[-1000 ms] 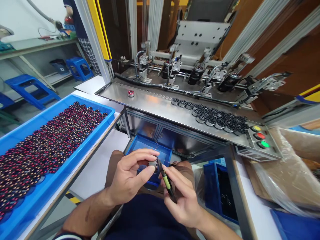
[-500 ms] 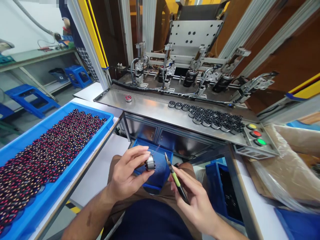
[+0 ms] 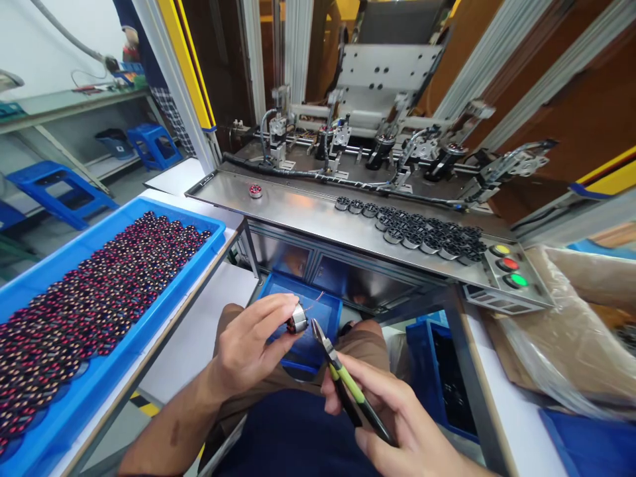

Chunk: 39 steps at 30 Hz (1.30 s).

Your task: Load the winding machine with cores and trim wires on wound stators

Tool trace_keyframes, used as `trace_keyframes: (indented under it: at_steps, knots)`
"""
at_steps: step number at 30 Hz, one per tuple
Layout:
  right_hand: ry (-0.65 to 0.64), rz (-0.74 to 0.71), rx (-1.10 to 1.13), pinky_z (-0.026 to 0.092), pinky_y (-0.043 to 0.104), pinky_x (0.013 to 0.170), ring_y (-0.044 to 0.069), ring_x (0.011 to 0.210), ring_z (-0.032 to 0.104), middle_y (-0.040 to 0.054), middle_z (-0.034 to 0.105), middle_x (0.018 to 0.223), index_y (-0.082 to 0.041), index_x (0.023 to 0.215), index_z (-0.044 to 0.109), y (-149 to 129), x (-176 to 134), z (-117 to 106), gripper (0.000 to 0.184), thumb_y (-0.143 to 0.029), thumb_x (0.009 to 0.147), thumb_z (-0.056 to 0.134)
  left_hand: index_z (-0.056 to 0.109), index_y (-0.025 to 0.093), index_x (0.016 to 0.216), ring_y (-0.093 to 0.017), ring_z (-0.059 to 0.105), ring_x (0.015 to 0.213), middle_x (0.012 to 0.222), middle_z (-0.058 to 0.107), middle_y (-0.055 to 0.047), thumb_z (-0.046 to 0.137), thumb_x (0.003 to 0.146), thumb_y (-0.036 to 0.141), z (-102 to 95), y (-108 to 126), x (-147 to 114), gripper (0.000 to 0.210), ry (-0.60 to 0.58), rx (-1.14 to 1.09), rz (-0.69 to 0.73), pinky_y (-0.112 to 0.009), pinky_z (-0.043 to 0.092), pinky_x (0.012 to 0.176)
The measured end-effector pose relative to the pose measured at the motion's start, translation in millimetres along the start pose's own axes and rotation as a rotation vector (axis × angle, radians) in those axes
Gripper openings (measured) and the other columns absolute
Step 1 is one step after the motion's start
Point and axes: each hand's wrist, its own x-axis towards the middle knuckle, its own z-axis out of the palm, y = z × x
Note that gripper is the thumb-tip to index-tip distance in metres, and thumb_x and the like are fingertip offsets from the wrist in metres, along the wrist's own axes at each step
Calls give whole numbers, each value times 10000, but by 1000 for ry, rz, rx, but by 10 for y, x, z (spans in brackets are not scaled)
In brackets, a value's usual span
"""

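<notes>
Above my lap, my left hand (image 3: 246,341) pinches a small motor stator (image 3: 299,320) between thumb and fingers; its silvery ring faces right. Thin copper-coloured wire ends (image 3: 316,302) stick out from it to the upper right. My right hand (image 3: 397,404) is wrapped around a pair of side cutters (image 3: 352,383) with green and black handles. The cutter jaws point up and left, just right of the stator and apart from it. Part of the stator is covered by my left fingers.
At left, a blue tray (image 3: 199,265) holds many red-and-black wound stators. On the metal ledge (image 3: 298,212) stand one red-topped stator (image 3: 255,191) and a cluster of black stators (image 3: 427,232). Button box (image 3: 521,268) and lined carton (image 3: 571,324) are right; a blue bin (image 3: 298,285) is below.
The stator has turned in my left hand, and its wire ends now show. The cutters have moved down and left toward it, with handles spread wider apart.
</notes>
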Motion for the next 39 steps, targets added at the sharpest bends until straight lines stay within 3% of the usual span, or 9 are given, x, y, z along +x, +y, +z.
trace_keyframes:
  at_steps: [4,10,24,33,39]
  knots:
    - [-26,21,47,573,365,892,186,979,695,74,658,1167,-360,1454,431,-6,13,12,776,24,782,489,462,188,1423,-216,707,1085,1175,731,-119,743,758,-3,-1,-1,6,747,69,-128,-20,-344,599,964]
    - [-53,88,82,577,385,871,198,965,689,83,666,1131,-324,1429,478,-26,36,29,684,-29,812,509,473,229,1405,-216,711,1083,1186,735,-112,720,763,-26,6,22,35,733,99,-224,-48,-366,603,957]
    - [-25,142,146,576,314,732,150,775,641,70,666,983,-266,1415,519,-79,159,87,666,-67,781,555,442,232,1423,-226,681,1136,1226,711,-119,703,760,-51,-8,12,-38,766,49,-259,-84,-406,583,987]
    - [-10,191,101,571,281,686,139,720,622,54,658,885,-235,1389,555,-117,220,94,664,-65,747,553,480,216,1389,-221,700,1098,1181,731,-111,711,775,-7,-14,29,-34,692,50,-209,-107,-384,599,956]
    - [20,162,-29,535,229,615,125,634,551,16,604,714,-189,1315,631,-140,265,110,594,-83,735,555,469,223,1403,-215,702,1096,1176,737,-100,705,781,-8,-16,30,-24,704,44,-165,-98,-375,591,970]
